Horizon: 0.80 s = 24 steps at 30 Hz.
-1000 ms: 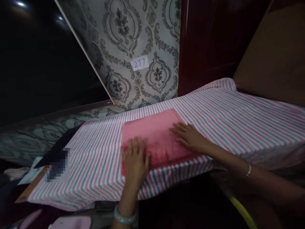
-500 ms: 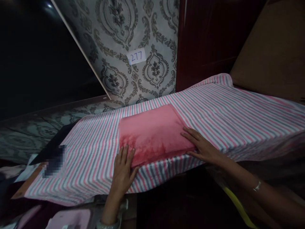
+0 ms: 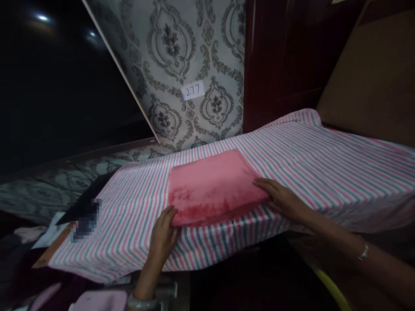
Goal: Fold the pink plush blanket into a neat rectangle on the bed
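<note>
A pink rectangle of plush, velvety cloth (image 3: 210, 181), which looks folded or doubled, lies flat on a striped cloth (image 3: 129, 216). Darker red brushed patches mark its near half. At its near left corner, my left hand (image 3: 162, 233) has the fingers on top and the thumb tucked low, pinching the edge. My right hand (image 3: 283, 201) grips the near right edge, fingertips on the upper face and the thumb mostly hidden beneath.
Behind the table is a patterned wall with a paper label (image 3: 193, 90) reading 277. A large dark screen (image 3: 65, 86) leans in at left, and a brown panel (image 3: 372, 73) stands at right. Clothes and a pink item (image 3: 99, 301) lie at lower left.
My left hand has slid from the top of the pink cloth to its near left corner, fingers now curled. My right hand has closed more around the right edge. The view has tilted slightly.
</note>
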Each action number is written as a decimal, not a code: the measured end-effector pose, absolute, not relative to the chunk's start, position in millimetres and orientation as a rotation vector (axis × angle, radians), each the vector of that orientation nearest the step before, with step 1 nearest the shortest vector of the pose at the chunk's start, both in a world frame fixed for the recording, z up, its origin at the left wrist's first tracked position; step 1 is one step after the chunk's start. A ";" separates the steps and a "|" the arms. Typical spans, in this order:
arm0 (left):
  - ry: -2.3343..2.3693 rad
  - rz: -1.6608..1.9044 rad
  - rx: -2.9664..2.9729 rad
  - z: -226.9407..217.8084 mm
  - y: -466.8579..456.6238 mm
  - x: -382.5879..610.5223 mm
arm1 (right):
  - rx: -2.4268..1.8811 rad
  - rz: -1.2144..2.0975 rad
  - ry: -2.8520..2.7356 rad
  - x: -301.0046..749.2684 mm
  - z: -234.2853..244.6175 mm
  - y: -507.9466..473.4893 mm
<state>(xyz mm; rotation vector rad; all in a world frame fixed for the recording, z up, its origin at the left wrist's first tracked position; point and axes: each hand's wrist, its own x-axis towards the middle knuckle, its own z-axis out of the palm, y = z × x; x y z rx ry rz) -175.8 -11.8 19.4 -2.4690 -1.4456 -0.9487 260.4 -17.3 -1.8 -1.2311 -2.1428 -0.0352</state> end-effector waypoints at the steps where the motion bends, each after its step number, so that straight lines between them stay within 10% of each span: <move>1: -1.407 -1.006 -2.436 32.9 -8.5 -174.7 | -1.216 -0.056 -2.100 260.7 13.2 -13.9; 13: -1.622 -2.342 -2.308 237.6 42.3 -157.2 | -1.062 0.133 -1.526 270.2 213.8 36.2; 24: -2.687 -1.795 -2.107 119.7 121.8 -134.9 | -1.777 0.591 -1.518 246.8 87.4 127.3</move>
